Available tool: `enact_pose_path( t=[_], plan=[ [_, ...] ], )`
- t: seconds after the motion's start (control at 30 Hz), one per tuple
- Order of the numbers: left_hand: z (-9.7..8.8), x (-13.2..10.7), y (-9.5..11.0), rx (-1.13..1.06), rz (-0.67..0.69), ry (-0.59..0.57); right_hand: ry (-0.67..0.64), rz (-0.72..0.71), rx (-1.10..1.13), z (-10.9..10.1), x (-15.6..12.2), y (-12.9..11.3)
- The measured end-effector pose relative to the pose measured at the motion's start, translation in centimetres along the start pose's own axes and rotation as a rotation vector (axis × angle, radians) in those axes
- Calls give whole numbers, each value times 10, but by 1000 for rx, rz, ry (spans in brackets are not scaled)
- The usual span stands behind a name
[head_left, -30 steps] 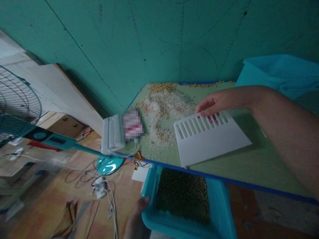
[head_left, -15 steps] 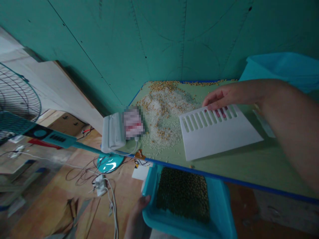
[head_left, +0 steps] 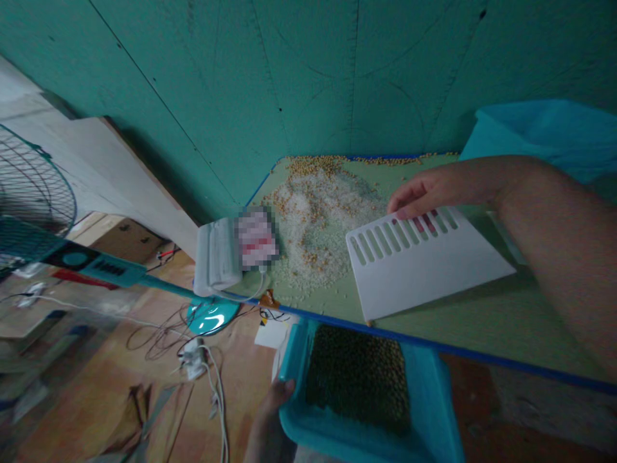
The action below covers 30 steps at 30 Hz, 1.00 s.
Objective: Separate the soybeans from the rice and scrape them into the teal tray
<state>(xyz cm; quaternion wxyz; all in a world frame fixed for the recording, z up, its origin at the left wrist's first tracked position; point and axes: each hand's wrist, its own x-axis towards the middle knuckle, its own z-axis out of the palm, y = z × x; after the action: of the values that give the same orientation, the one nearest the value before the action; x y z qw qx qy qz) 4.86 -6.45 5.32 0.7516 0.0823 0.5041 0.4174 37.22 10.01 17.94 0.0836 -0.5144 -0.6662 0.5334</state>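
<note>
My right hand point(head_left: 424, 191) grips the slotted top edge of a white plastic scraper point(head_left: 429, 267), which is tilted over the table. Its lower left corner is by the front edge, close to a few yellow beans. Below that edge, my left hand point(head_left: 274, 411) holds the left side of a blue tub point(head_left: 434, 405), thumb on the rim and the other fingers hidden. Dark green and yellowish beans point(head_left: 357, 376) fill much of the tub. Left of the scraper, white rice grains point(head_left: 322, 199) lie spread with yellow beans point(head_left: 315, 166) on the table.
The pale green table point(head_left: 482, 321) has a blue edge and meets a green wall point(head_left: 308, 71). Another blue tub point(head_left: 535, 132) stands at the back right. A white device point(head_left: 219, 257) with a cable occupies the left corner. A fan point(head_left: 33, 206) and cords point(head_left: 219, 386) are at left.
The scraper has come slightly down toward the table's front edge, its lower left corner now beside the stray beans. The tub and my left hand have shifted slightly right.
</note>
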Motion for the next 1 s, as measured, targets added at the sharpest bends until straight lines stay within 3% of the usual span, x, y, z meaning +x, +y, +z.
enact_pose_path(
  t=[0.3,0.63,0.87,1.0],
  plan=[
    [-1,0,-2,-41,-12,-44,1,-83,32,6,-4,-7],
    [-4,2,-2,-67,-18,-60,28,7,7,1,1,-1],
    [-3,2,-1,-56,-37,-50,392,-59,85,-4,1,-4],
    [-4,2,-1,-59,-24,-23,520,-160,150,3,5,-14]
  ],
)
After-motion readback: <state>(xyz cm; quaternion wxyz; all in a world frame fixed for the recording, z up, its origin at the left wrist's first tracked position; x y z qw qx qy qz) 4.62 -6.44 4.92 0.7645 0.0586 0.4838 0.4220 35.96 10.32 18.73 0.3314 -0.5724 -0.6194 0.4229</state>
